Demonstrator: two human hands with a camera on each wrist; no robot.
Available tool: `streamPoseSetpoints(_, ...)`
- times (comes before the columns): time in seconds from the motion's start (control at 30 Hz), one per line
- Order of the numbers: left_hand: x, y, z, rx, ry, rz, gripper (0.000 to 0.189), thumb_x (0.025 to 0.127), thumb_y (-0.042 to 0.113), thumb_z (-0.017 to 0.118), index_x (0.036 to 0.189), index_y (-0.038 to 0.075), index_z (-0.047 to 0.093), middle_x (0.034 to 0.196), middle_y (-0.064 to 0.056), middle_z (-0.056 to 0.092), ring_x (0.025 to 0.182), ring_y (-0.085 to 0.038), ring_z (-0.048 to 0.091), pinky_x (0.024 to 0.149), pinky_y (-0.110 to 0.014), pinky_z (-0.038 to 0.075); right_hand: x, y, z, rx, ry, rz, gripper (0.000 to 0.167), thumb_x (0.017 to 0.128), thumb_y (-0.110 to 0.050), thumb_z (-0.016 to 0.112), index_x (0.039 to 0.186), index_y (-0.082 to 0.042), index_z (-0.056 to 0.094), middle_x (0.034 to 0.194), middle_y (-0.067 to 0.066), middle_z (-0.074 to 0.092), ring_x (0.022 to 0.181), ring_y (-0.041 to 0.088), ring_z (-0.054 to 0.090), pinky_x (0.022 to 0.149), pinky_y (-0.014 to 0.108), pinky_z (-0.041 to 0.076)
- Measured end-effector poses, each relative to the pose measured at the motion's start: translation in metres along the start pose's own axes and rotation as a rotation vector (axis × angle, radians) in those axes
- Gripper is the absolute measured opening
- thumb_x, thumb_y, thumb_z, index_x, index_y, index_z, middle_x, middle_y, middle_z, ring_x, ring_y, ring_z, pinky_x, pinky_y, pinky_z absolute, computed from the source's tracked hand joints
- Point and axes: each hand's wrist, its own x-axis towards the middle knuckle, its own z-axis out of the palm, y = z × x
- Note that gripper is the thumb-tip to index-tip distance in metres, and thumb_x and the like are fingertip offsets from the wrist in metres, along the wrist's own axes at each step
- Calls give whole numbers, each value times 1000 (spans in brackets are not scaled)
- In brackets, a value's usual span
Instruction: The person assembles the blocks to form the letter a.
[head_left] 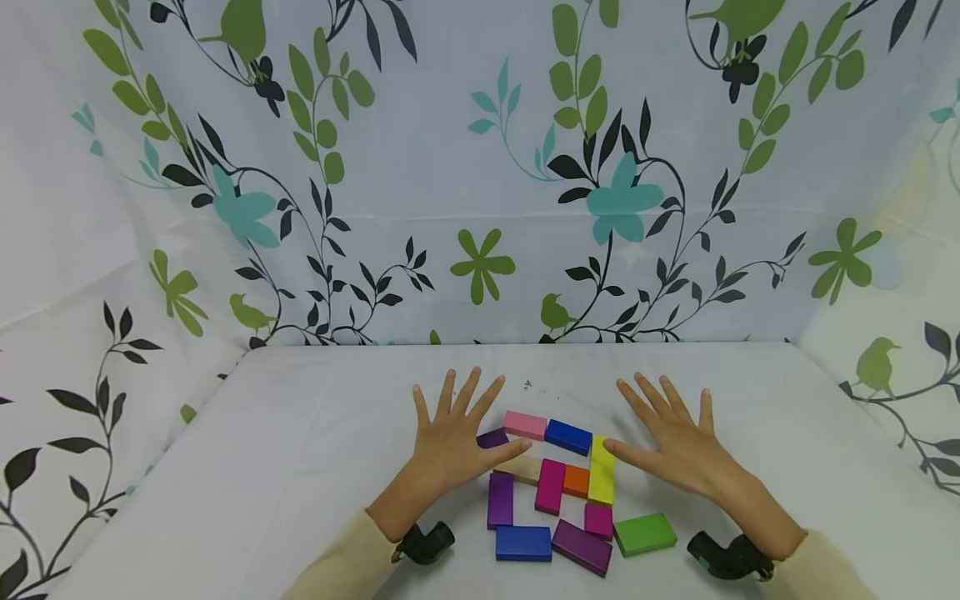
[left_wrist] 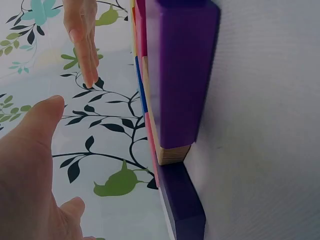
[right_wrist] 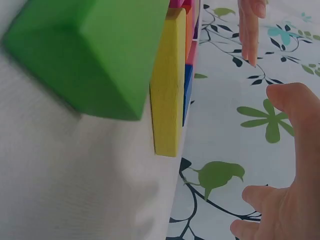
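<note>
Both hands hover over the white table with their fingers spread and hold nothing. The left hand (head_left: 453,446) is above the left side of a ring of coloured blocks, its thumb over a tan block (head_left: 519,469) and near a dark purple block (head_left: 492,438). The right hand (head_left: 678,450) is to the right, its thumb tip by a yellow block (head_left: 602,471). Inside the ring lie a magenta block (head_left: 550,487) and an orange block (head_left: 576,481). A green block (head_left: 645,534) lies at the lower right. In the right wrist view that green block (right_wrist: 90,55) looms close.
Pink (head_left: 525,425) and blue (head_left: 568,437) blocks form the far side. A purple block (head_left: 500,501), a second blue block (head_left: 523,543), a plum block (head_left: 582,547) and a small magenta block (head_left: 598,521) lie nearer. A patterned curtain (head_left: 420,167) hangs behind the table (head_left: 247,467).
</note>
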Motion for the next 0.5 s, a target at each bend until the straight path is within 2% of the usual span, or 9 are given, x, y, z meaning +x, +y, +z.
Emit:
streamPoseSetpoints(0.33,-3,1,5,5,-30,29,86,83,72,50,155,30,28,163,-5,18,149,-39,6,108,-72,-4,-2,1,5,18,13,-31,87,85,-62,58,153,-16,31,158,22,22,143,52,10,102,76,-13)
streamPoseSetpoints(0.5,-4,1,10,-16,-40,50,84,84,70,52,154,29,29,162,-6,20,149,-39,7,110,-71,-3,-3,2,11,17,11,-46,85,85,-61,59,152,-16,34,156,21,27,141,52,16,102,78,-5)
